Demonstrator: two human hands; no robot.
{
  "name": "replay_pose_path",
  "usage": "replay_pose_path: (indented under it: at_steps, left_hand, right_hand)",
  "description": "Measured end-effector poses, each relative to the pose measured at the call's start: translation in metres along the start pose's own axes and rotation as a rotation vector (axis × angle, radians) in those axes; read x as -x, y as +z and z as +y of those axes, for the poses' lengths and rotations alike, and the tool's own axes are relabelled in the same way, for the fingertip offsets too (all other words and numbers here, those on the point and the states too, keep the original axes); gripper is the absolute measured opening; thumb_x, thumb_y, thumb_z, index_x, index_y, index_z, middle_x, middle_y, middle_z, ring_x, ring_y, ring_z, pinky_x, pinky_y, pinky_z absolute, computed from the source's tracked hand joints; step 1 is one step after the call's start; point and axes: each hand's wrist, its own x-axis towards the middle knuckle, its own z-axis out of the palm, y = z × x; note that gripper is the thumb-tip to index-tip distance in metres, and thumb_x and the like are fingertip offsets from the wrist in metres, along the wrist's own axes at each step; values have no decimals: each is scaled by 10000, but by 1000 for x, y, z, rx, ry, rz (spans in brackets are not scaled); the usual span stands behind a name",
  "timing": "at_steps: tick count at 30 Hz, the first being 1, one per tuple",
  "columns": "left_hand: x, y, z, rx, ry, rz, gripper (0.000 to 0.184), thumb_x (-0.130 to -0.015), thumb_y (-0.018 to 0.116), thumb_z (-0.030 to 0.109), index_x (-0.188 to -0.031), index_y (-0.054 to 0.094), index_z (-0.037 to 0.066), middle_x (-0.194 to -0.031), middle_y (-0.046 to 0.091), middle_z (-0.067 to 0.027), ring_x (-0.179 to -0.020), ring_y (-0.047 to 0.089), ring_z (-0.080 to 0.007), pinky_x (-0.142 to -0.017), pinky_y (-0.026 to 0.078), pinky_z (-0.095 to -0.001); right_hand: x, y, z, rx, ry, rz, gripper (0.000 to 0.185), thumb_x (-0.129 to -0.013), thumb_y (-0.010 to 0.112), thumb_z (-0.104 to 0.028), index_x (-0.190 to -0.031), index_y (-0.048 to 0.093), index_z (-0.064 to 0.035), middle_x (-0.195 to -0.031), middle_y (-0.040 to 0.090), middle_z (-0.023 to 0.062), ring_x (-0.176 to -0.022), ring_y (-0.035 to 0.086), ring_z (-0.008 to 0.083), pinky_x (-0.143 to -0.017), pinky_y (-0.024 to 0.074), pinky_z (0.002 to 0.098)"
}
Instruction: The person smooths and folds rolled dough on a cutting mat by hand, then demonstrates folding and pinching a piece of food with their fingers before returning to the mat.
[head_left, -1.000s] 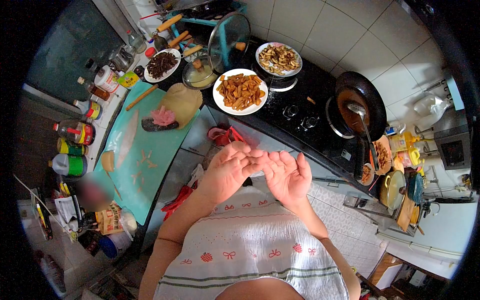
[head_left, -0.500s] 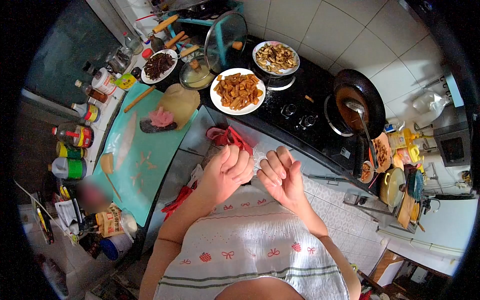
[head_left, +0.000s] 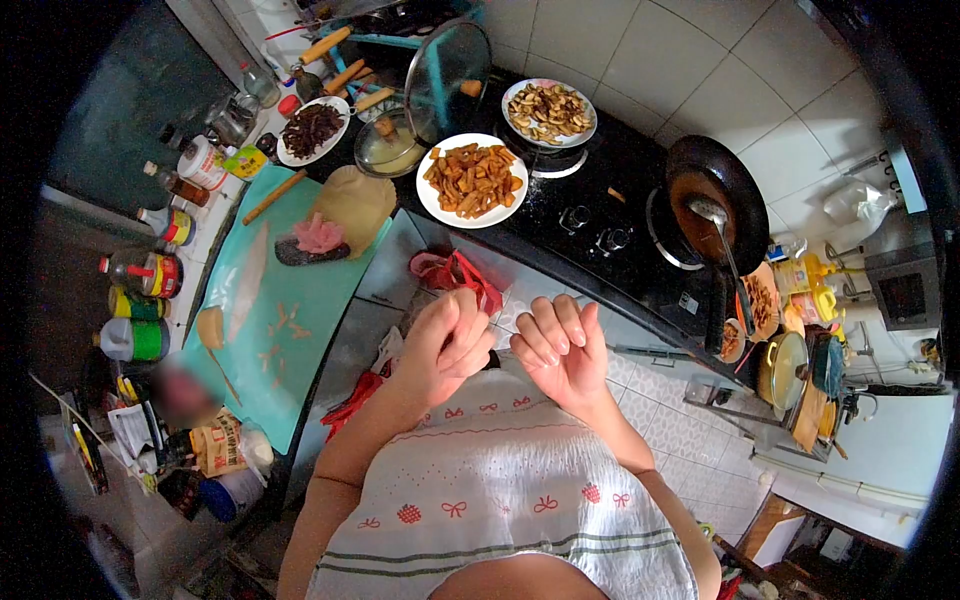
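My left hand (head_left: 447, 345) is raised in front of my apron (head_left: 500, 450), its fingers curled in with nothing visible in them. Beside it, a small gap apart, my right hand (head_left: 560, 350) has its palm toward me and its fingers bent, holding nothing visible. Neither hand touches any object. Beyond them, on the black stove (head_left: 560, 220), stand a white plate of brown pieces (head_left: 472, 180) and a plate of sliced mushrooms (head_left: 548, 112). To the right is a black wok (head_left: 700, 180) with a ladle (head_left: 728, 250) in it.
A green mat (head_left: 280, 370) on the left counter bears a cleaver with pink meat (head_left: 318, 236) and a wooden rod (head_left: 274, 197). Bottles (head_left: 155, 275) line the wall side. Red bags (head_left: 455, 275) are below the counter edge. A lidded pot (head_left: 783, 372) stands at right.
My hands have drawn apart from fingertip contact. The fingers of both hands have curled inward. The view has shifted slightly.
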Motion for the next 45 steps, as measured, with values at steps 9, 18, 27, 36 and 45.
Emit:
replay_pose_path:
  at_steps: [9,18,27,36,45]
  left_hand:
    - [-8,18,-9,-537,203,186,132,-912,489,191,-917,513,61,-649,421,0,-545,368,-96,-488,296,-225]
    - [-5,5,-7,-506,237,89,301,-832,442,30,-1117,530,-5,-1041,550,-129,-971,516,-184,-838,406,-309]
    - [-4,6,-6,-536,46,18,540,-765,452,140,-1263,429,-70,-1339,403,-202,-1271,349,-284,-1089,156,-408]
    - [-2,12,-6,-550,72,41,484,-798,439,119,-1244,448,-66,-1303,445,-194,-1246,386,-283,-1075,208,-408]
    - [-9,23,16,-1337,364,125,162,-825,545,64,-959,626,24,-1011,630,-94,-960,580,-180,-924,372,-313]
  right_hand:
    - [-1,-2,1,10,11,-24,390,-946,396,-385,-642,391,-139,-644,360,-26,-572,352,90,-538,317,226]
    - [7,-2,-4,-7,37,119,489,-960,278,-404,-827,604,-65,-921,604,81,-989,565,271,-876,452,357]
    - [8,-17,-3,-103,24,-111,549,-958,216,-404,-1194,538,-27,-1279,480,162,-1254,376,332,-1051,295,430]
    - [9,-17,-4,-125,31,-107,545,-956,224,-398,-1210,520,-17,-1288,467,171,-1258,369,336,-1057,286,431]
    - [8,-16,-2,112,55,-108,559,-954,202,-380,-1214,510,7,-1265,479,206,-1220,415,340,-1005,339,423]
